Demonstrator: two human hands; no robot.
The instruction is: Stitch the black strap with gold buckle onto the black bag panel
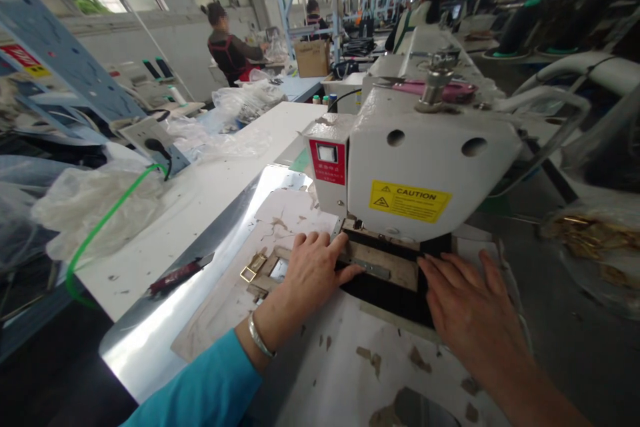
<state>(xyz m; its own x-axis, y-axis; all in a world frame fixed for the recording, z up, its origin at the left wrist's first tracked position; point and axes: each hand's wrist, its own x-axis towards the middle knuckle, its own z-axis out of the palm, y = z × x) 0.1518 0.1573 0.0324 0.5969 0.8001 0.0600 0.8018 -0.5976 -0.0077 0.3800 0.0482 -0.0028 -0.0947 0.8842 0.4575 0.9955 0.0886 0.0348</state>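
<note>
My left hand [313,273] lies flat with its fingers stretched onto a tan template plate [383,265] under the head of a white sewing machine [425,167]. My right hand [473,310] rests flat on the right side, its fingers pressing a black piece of material [387,297] beneath the plate. A gold metal buckle [253,268] lies just left of my left hand on a worn cardboard sheet [225,300]. Neither hand grips anything.
A dark red tool [180,273] lies on the shiny metal strip [165,320] at the left. Clear plastic bags [90,207] and a green cord [107,213] sit on the white table [220,180]. Other people work at the far benches. A bag of gold parts [595,240] sits at the right.
</note>
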